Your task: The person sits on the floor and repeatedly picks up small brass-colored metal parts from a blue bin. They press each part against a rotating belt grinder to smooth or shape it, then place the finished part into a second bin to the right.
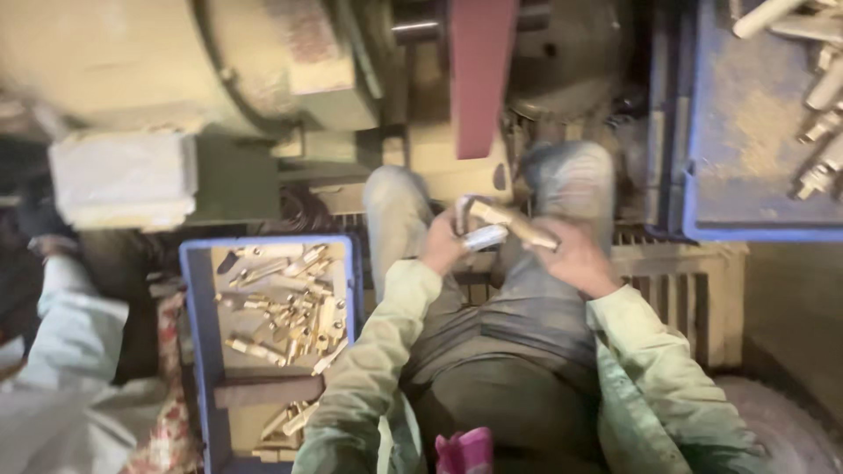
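Brass fittings, stock on hand: one long brass fitting (pixel 514 224) held over my lap between my knees, crossed by one short silvery cylinder (pixel 485 237). Hands, two. My left hand (pixel 443 246) has its grip closed round the near end of the pieces, fingers curled tight. My right hand (pixel 575 254) has its grip closed on the far end of the brass fitting, thumb on top. Crates, two: one blue crate (pixel 195 290) at my left knee, holding a loose heap of brass parts (pixel 290 303), too many and too blurred to count, with one dark bar (pixel 268 389) laid across it; one second blue crate (pixel 702 175) at upper right, holding several grey metal parts (pixel 821 114). One red belt (pixel 479 75) hangs ahead.
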